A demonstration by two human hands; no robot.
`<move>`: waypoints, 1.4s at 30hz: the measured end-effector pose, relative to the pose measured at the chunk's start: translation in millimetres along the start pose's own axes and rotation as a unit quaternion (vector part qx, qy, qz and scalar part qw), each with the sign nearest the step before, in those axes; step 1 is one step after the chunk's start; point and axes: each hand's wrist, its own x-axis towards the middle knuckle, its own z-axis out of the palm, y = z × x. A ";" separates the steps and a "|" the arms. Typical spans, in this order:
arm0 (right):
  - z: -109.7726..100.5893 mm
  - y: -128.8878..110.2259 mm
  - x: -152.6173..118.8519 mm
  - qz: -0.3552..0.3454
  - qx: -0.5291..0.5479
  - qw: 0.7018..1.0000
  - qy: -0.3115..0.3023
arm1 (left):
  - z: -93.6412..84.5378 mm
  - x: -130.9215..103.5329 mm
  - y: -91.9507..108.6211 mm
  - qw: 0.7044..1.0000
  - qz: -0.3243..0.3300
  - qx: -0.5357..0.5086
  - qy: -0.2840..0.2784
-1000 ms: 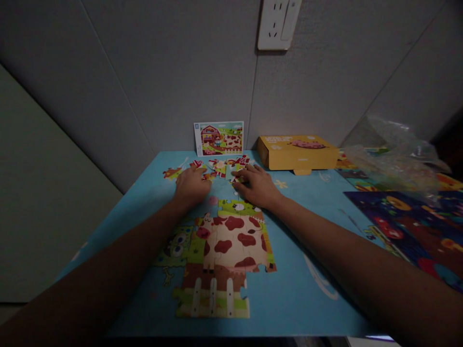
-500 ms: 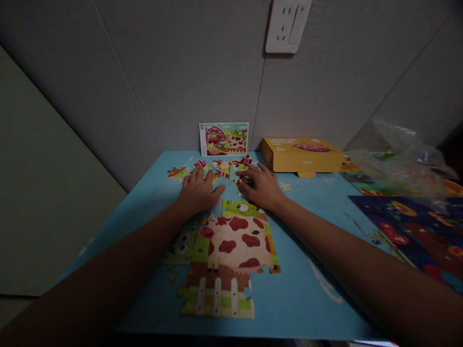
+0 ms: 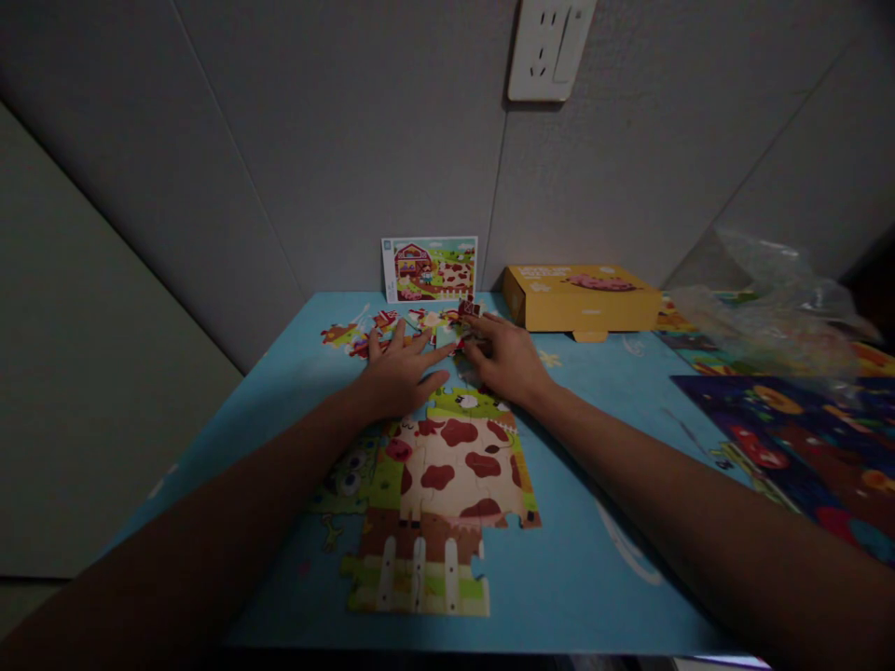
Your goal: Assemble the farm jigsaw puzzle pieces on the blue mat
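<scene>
Reaching to loose pieces (image 3: pixel 340 334), left fingers (image 3: pixel 439 356) wide, right fingers (image 3: pixel 491 328), grip unclear, tabletop (image 3: pixel 549 582) bare right of puzzle (image 3: pixel 447 475)

Puzzle pieces (image 3: pixel 384 321) partly hidden by fingers (image 3: pixel 397 338), socket (image 3: pixel 550 56) top cropped

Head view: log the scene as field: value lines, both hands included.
left hand: fingers spread, fingertips at the loose pieces
right hand: fingers bent, at the loose pieces; grip unclear
cow-and-fence section: joined, on the blue table, outline uneven
farm-picture card: upright by the wall
yellow box: right of the card
clear plastic: far right
</scene>
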 end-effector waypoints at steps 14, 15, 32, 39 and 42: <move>-2.3 -5.4 -2.1 -0.052 0.034 0.996 -0.059 | 4.5 7.4 -7.4 0.990 -0.032 -0.080 0.108; -1.7 -5.0 -2.4 -0.065 0.038 0.996 -0.055 | 4.9 7.4 -7.3 0.990 -0.032 -0.080 0.111; 5.3 7.0 1.1 0.000 0.034 0.999 -0.036 | 10.3 9.5 -12.8 0.983 0.017 -0.143 0.117; 6.0 9.9 2.4 0.016 0.040 0.999 -0.004 | 10.4 8.5 -11.0 0.965 0.101 -0.173 0.171; 5.4 9.7 2.5 0.006 0.033 0.999 -0.005 | 10.2 7.3 -9.5 0.961 0.113 -0.178 0.178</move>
